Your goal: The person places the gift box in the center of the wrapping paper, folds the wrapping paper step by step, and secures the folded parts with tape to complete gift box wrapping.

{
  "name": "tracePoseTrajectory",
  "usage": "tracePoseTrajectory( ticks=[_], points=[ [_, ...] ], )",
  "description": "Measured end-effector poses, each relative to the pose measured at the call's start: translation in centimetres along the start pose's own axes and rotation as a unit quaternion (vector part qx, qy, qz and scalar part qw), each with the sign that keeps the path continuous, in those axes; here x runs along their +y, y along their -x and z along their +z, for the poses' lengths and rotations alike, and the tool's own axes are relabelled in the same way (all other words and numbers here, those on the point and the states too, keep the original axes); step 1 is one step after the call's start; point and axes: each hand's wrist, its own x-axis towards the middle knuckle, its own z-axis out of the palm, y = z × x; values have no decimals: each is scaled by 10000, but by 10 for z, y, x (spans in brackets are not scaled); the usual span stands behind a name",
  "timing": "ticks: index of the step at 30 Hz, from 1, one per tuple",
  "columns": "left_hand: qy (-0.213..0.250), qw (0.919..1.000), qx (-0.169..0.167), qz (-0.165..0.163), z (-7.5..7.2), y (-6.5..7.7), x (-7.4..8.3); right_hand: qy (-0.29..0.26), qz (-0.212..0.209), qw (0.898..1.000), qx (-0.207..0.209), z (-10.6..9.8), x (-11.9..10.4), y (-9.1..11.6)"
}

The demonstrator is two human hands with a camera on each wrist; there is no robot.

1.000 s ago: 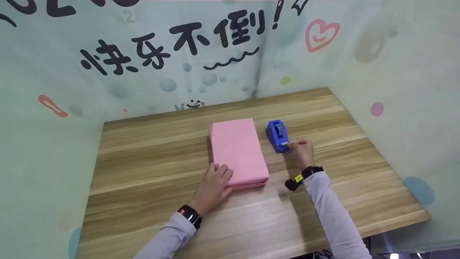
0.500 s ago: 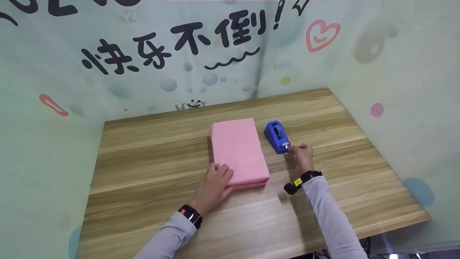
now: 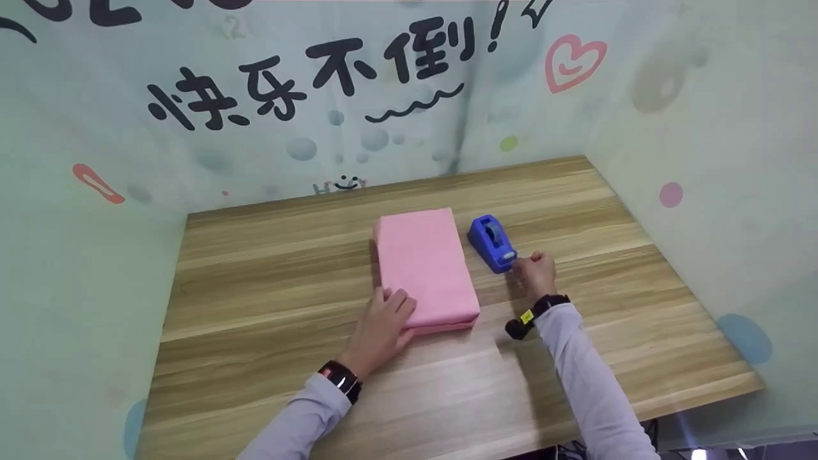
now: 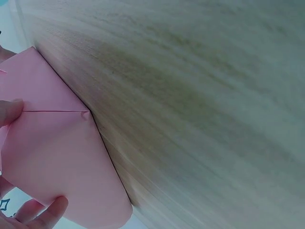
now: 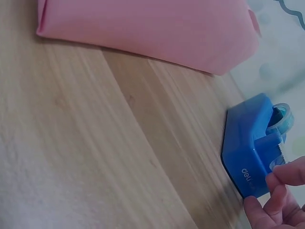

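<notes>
A box wrapped in pink paper (image 3: 427,265) lies on the wooden table. My left hand (image 3: 380,329) grips its near left corner, fingers over the top and thumb against the folded end (image 4: 52,90). To the right of the box stands a blue tape dispenser (image 3: 491,243), apart from it. My right hand (image 3: 535,273) is at the dispenser's near end, thumb and index finger pinching the clear tape (image 5: 275,164) by the toothed cutter. In the right wrist view the tape roll (image 5: 286,119) sits in the dispenser; how much tape is pulled out is hard to tell.
Light printed walls enclose the wooden table (image 3: 268,268) at the back, left and right. The table's front edge runs under my right forearm, and dark cables (image 3: 572,449) show below it.
The dispenser has shifted slightly left and toward me at its near end. My right hand has moved slightly with it, still pinching the tape. My left hand stays on the box.
</notes>
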Motion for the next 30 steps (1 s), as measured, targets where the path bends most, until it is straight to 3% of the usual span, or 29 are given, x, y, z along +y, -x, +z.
tracePoseTrajectory(
  ticks=[8,13,16,19,21,24,27,30],
  points=[
    [128,9999,-16,-29,1,-3,-4,568,-40,9983,88,2,-6,-3],
    [198,9998,-46,-41,0,-2,-4,942,-137,9953,203,0,3,-6],
    [117,9999,-38,11,1,-2,-2,640,-136,9979,15,-7,11,-5],
    [8,10000,-3,70,3,-4,-1,126,-398,9976,-554,-14,18,3],
    [-5,10000,23,85,3,-7,-1,-135,-702,9920,-1043,-17,20,14],
    [64,10000,42,60,0,-12,-3,-534,-1220,9810,-1408,-14,20,39],
    [196,9998,66,-16,-6,-18,-5,-787,-1796,9731,-1212,-3,20,76],
    [359,9992,46,-161,-12,-24,-7,-585,-2471,9631,-892,13,25,117]
  ],
)
